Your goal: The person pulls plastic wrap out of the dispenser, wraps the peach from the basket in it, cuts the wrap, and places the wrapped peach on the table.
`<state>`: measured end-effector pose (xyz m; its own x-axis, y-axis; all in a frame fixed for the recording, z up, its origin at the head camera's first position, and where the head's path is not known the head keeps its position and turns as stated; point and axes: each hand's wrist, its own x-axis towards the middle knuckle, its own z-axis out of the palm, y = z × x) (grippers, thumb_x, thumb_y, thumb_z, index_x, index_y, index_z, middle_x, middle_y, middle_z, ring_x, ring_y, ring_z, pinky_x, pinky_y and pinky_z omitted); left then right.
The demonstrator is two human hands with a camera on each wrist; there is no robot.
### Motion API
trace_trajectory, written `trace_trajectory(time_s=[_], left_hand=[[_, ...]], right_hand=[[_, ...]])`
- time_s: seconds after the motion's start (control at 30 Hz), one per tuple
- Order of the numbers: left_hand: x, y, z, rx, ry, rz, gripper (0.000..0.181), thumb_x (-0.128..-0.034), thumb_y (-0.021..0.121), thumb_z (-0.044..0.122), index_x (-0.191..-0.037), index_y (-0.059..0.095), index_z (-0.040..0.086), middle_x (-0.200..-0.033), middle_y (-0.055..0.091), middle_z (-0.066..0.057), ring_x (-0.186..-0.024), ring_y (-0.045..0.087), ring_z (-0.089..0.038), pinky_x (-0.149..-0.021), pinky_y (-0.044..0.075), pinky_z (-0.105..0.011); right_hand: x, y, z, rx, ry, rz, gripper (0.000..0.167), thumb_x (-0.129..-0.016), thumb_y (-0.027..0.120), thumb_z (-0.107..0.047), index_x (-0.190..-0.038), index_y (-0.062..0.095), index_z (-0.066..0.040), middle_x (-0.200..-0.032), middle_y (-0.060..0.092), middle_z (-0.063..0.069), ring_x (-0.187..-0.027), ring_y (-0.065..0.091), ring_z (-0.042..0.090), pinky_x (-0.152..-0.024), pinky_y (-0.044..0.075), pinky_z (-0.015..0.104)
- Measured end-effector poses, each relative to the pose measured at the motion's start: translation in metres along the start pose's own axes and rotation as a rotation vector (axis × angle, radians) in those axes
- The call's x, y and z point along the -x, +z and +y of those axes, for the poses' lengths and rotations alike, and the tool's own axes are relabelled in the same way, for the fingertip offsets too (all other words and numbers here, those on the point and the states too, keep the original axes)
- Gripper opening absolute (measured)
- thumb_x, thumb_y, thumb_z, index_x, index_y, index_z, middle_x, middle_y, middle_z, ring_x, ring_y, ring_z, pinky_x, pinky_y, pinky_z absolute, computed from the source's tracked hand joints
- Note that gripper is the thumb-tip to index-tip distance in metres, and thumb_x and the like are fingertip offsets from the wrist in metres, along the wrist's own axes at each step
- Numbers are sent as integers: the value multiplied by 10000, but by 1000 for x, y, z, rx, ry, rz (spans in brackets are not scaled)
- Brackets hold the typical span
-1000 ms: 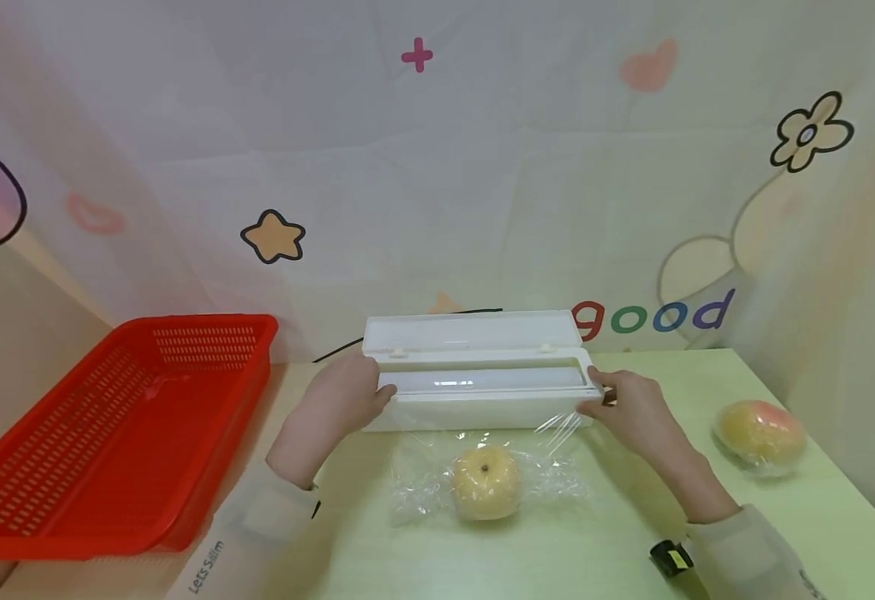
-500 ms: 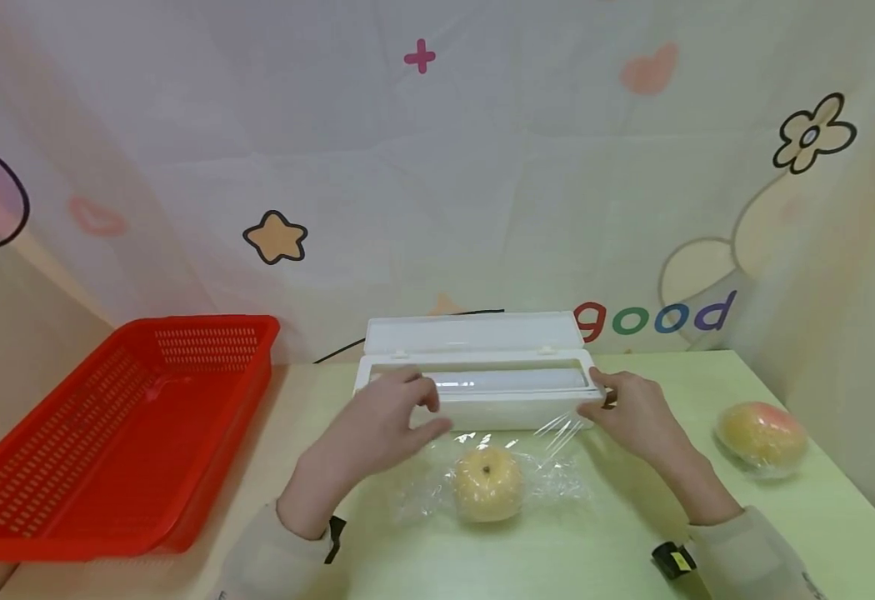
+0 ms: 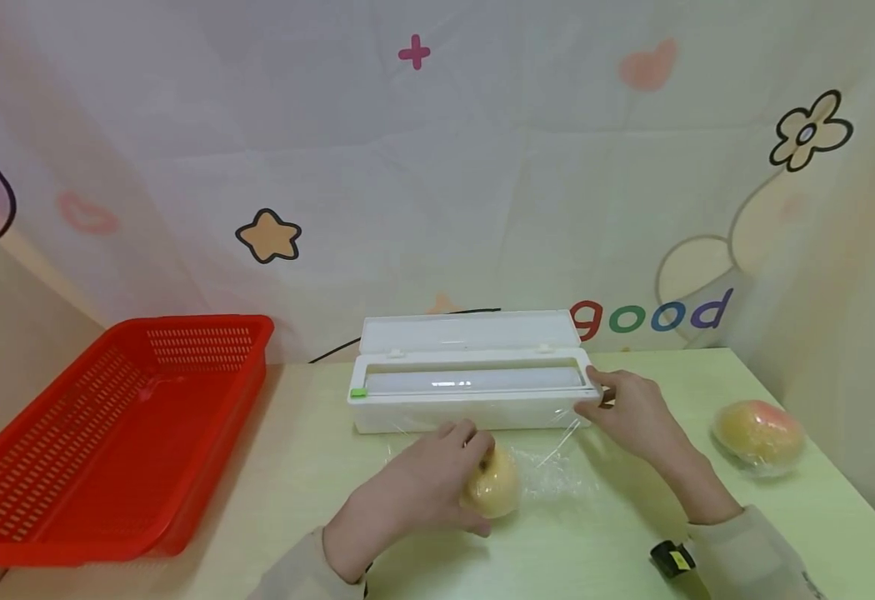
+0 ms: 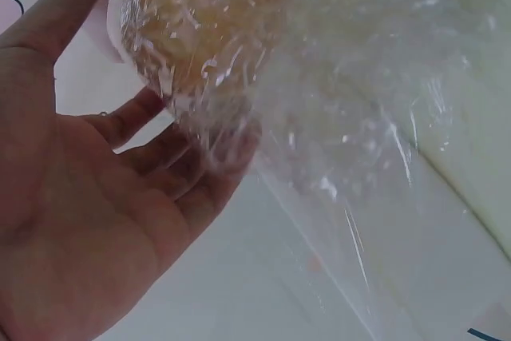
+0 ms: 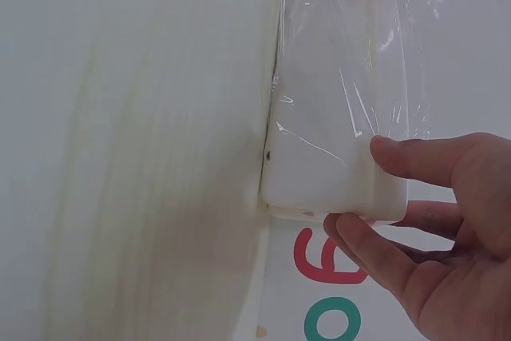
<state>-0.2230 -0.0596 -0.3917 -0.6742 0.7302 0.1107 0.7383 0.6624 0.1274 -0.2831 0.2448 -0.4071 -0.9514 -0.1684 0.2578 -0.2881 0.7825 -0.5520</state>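
Note:
A round yellow pear (image 3: pixel 501 488), partly covered by clear cling film (image 3: pixel 557 477), sits in front of a white cling film dispenser (image 3: pixel 475 414). The dispenser's lid stands raised, showing the roll inside; a small green slider (image 3: pixel 358 392) is at its left end. My left hand (image 3: pixel 422 487) cups the pear's left side, fingers over the far side and thumb near the front. In the left wrist view its fingertips press the film against the wrapped pear (image 4: pixel 207 29). My right hand (image 3: pixel 625 412) grips the dispenser's right end between thumb and fingers, also seen on the dispenser (image 5: pixel 335 149) up close.
A red perforated basket (image 3: pixel 182 500) stands at the left. One film-wrapped mango (image 3: pixel 760 435) lies near the table's right edge. Behind the table (image 3: pixel 557 558) hangs a printed cloth (image 3: pixel 437 167).
My left hand has left the dispenser's left end and come down and right onto the pear. The green slider is now uncovered. My right hand stays at the dispenser's right end.

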Motion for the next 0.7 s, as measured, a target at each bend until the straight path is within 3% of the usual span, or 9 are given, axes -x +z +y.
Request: trace_trajectory(time_s=[0.23,0.47,0.7], left_hand=[[-3,8,1,-53,-14,63,724,-717,935,448,-1218,536,109,-1074,513,15,-957,513,-147,-864,497,-295],[-8,12,-9,112,-59,11,656,-774,913,363,-1247,546,96,-1149,533,8,-1024,530,-139,-951,475,-280],[-9,14,-15,207,-75,-9,606,-802,870,324,-1269,566,87,-1148,544,4,-1017,533,-125,-944,474,-263]], right_hand=[[1,-2,-2,-10,5,-5,609,-898,795,-171,-1369,555,131,-1049,724,224,-867,706,273,-619,514,308],[2,-5,-2,-45,21,-32,630,-912,794,-223,-1387,554,113,-1114,708,236,-945,706,317,-642,537,313],[2,-14,6,-185,71,-197,768,-951,752,-333,-1492,425,104,-1339,595,289,-1151,624,404,-778,570,361]])
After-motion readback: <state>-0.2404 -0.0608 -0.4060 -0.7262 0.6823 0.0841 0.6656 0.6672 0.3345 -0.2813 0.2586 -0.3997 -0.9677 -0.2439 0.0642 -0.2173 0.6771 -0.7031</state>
